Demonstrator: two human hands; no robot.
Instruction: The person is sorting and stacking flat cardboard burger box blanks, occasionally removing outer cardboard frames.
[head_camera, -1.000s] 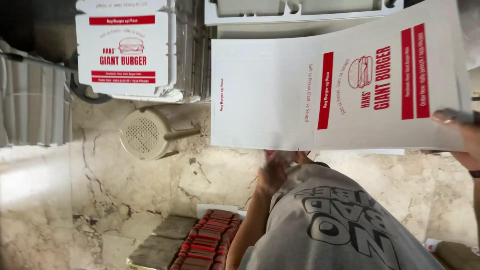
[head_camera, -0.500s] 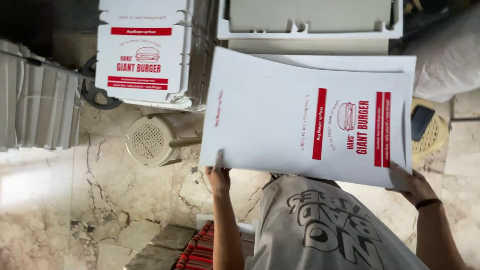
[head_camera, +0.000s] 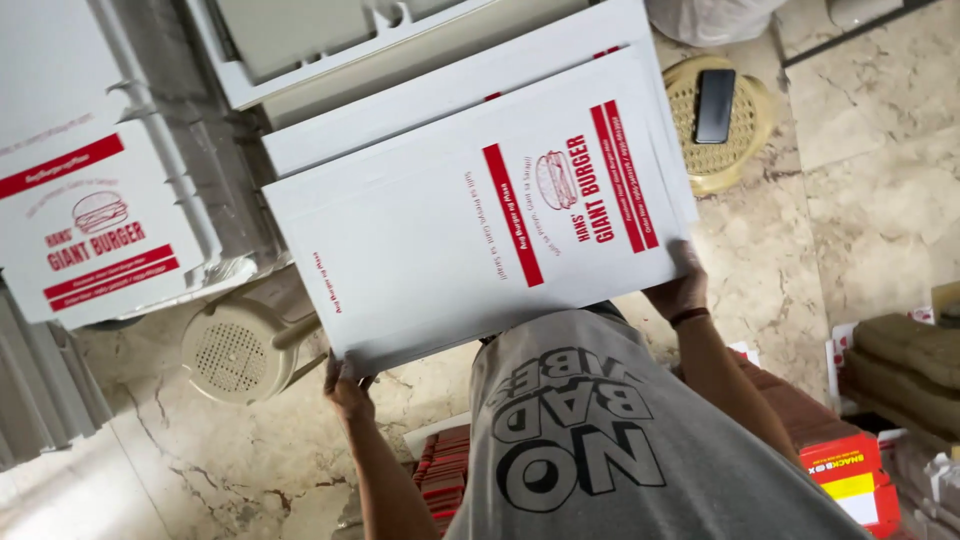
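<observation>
I hold a flat white cardboard box blank (head_camera: 470, 230) with red stripes and a burger drawing, one hand at each near corner. My left hand (head_camera: 347, 385) grips its lower left corner. My right hand (head_camera: 682, 290) grips its lower right corner. The blank lies level over a stack of similar flat white blanks (head_camera: 430, 110) beyond it. My grey printed shirt (head_camera: 610, 440) fills the lower middle of the view.
A pile of folded white burger boxes (head_camera: 90, 220) stands at the left. A beige plastic stool (head_camera: 240, 345) sits below the blank, and another stool (head_camera: 715, 125) with a black phone (head_camera: 716, 104) on it is at the upper right. Red cartons (head_camera: 845, 465) lie at the lower right.
The blank has come down from a raised, tilted hold to lie flat over the stack. Both hands moved to its near corners, and the view has tilted left.
</observation>
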